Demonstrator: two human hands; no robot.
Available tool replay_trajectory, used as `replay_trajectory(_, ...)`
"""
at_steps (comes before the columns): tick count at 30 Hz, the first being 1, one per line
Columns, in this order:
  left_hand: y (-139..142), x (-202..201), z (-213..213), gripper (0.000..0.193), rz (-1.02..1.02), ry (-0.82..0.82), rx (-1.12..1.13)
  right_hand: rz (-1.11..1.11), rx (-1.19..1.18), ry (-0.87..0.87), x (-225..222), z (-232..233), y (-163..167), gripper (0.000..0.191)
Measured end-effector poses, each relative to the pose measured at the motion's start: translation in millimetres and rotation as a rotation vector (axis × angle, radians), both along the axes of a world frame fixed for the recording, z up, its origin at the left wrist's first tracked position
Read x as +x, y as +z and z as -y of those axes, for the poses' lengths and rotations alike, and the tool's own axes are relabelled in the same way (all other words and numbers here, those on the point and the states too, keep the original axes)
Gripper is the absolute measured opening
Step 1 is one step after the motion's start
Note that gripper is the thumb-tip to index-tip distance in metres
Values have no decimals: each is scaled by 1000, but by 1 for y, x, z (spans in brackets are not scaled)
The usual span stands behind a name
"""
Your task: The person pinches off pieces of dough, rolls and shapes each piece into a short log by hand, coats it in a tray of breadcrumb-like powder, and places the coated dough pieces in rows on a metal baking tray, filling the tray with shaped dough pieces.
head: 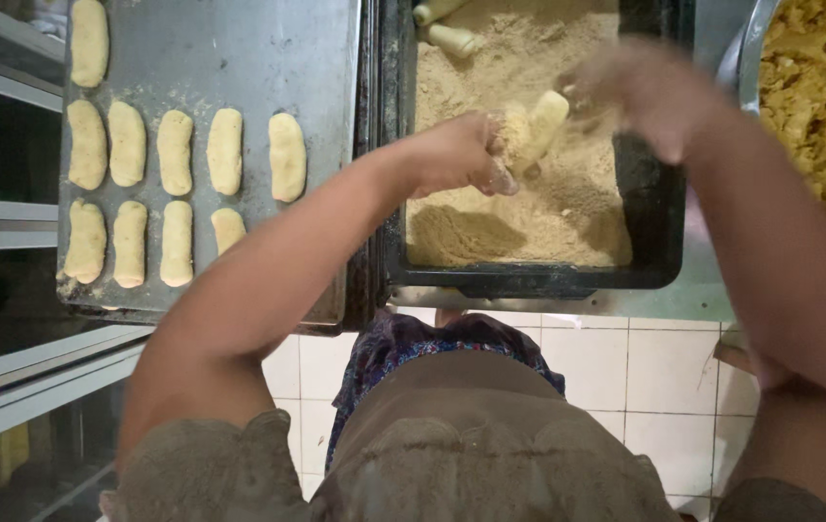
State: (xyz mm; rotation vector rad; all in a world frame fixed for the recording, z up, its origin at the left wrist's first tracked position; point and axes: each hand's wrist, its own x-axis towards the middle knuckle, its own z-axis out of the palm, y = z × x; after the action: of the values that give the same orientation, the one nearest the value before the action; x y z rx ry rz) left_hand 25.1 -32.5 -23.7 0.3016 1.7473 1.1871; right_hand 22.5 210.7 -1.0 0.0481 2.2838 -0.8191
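My left hand [461,155] reaches into a black tray [529,280] filled with tan crumbs and grips one end of a pale, finger-shaped dough piece [540,124] that is dusted with crumbs. My right hand [650,92] hovers just right of that piece, blurred by motion, its fingers loosely curled over the crumbs. Whether it touches the piece is unclear. Two more pale pieces [447,37] lie at the tray's far edge.
A dark metal baking sheet [326,242] on the left holds several crumbed dough fingers [176,150] in rows. A metal bowl [746,58] of yellow mixture stands at the far right. A steel counter edge, white tiles and a metal rack lie below.
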Motion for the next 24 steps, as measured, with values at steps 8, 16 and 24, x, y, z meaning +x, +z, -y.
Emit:
replay_trajectory(8, -27, 18, -14, 36, -96, 254, 158, -16, -458, -339, 17, 27, -11, 39)
replay_trajectory(16, -31, 47, -24, 79, -1131, -579, -739, -491, 78, -44, 21, 5, -6, 38)
replay_trajectory(24, -16, 28, 30, 59, -1053, -437, -235, -540, 219, 4, 7, 25, 1, 40)
